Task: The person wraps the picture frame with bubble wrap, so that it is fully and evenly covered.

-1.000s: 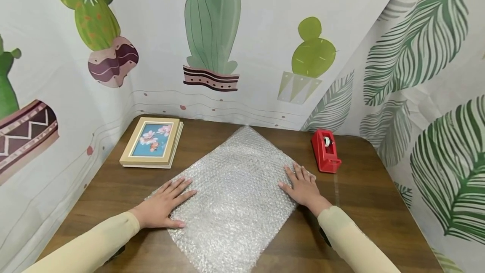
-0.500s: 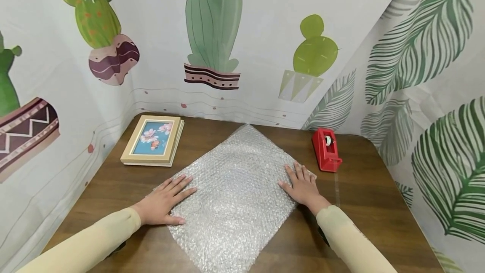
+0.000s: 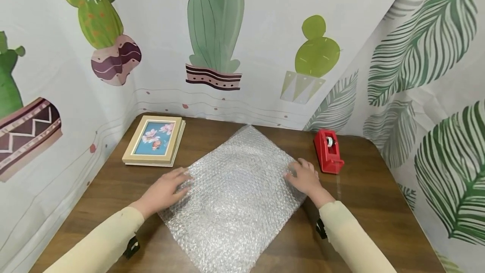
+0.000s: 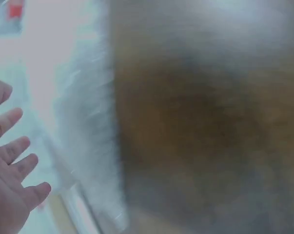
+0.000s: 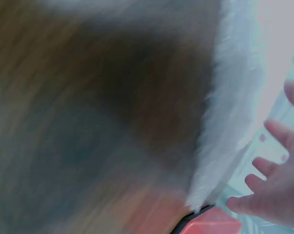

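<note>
A sheet of clear bubble wrap (image 3: 236, 197) lies flat on the brown table, one corner toward the back wall. Over its left corner hovers my left hand (image 3: 163, 191), fingers loosely bent. In the left wrist view the left hand (image 4: 10, 180) has spread fingers above the blurred sheet (image 4: 88, 107), with nothing in them. My right hand (image 3: 306, 179) is raised over the right corner of the wrap, fingers slightly curved. The right wrist view has the right hand (image 5: 278, 180) likewise holding nothing, apart from the sheet edge (image 5: 229, 107).
Picture frames (image 3: 153, 140) with a flower print on top are stacked at the back left. A red tape dispenser (image 3: 329, 151) stands at the back right, a strip of tape trailing from it. Patterned cloth (image 3: 261, 45) walls the wooden table (image 3: 363, 222) in.
Both hands have lifted off the bubble wrap, where they lay flat before, and their fingers are more bent. The wrap, frames and tape dispenser have stayed put.
</note>
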